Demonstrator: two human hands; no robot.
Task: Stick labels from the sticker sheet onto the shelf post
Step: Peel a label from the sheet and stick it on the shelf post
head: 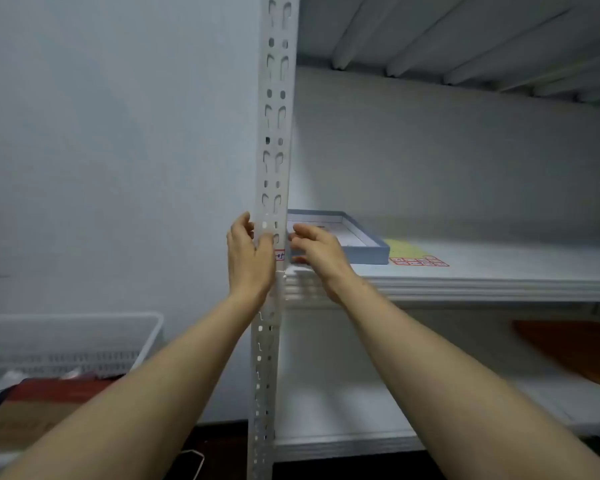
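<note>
Low on the shelf post (274, 133), a red-bordered label (280, 255) sits between the hands. The left hand (250, 258) grips the post beside it, and the right hand (317, 249) hovers loose-fingered, holding nothing. The sticker sheet (417, 258) lies on the shelf (465, 282), further right.

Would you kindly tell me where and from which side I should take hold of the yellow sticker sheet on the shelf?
Probably its near right corner, from the front. The sticker sheet lies flat on the shelf, so a thumb-and-finger pinch grip at an edge suits it; the blue box sits close on its left, while front and right look open.
</note>
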